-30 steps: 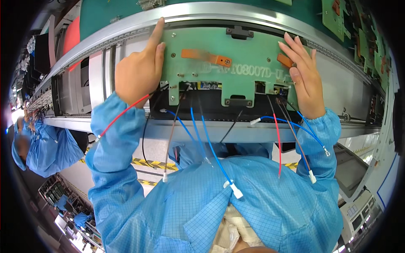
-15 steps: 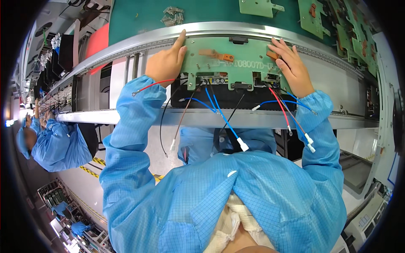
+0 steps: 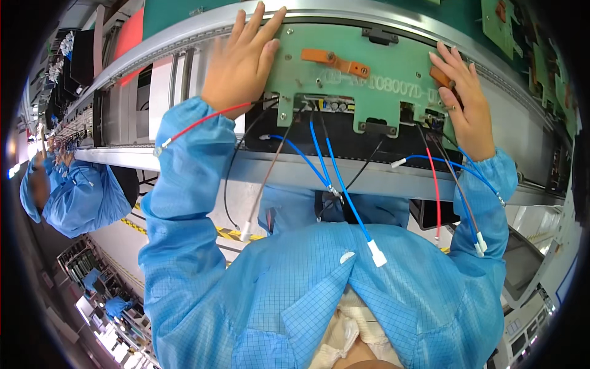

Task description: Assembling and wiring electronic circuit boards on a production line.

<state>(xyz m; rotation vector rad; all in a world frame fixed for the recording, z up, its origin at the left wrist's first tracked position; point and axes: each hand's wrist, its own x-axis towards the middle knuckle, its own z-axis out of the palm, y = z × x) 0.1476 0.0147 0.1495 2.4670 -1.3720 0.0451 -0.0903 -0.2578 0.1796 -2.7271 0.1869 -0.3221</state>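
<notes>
A green fixture plate (image 3: 295, 69) with orange-brown swivel latches (image 3: 337, 62) lies over a black tray (image 3: 289, 141). Through its cutouts part of a circuit board (image 3: 338, 106) shows. My left hand (image 3: 241, 66) rests flat at the plate's left end, fingers apart and pointing away from me. At the right end my right hand (image 3: 467, 101) lies with fingers stretched, beside another orange-brown latch (image 3: 440, 76). Neither hand grips anything visible. Red (image 3: 200, 125), blue (image 3: 346, 197), black and brown wires hang from the near side toward me, several ending in white connectors (image 3: 377, 253).
Metal conveyor rails run along the far (image 3: 203, 26) and near (image 3: 270, 171) sides. Beyond, at the far right, stand more green plates (image 3: 496, 27) on a green mat. At the left, a co-worker in blue (image 3: 86, 194) works along the same line.
My left hand has gone from a pointing index finger to spread, flat fingers. My right hand stays at the plate's right end. The view has shifted, and plate and wires appear larger.
</notes>
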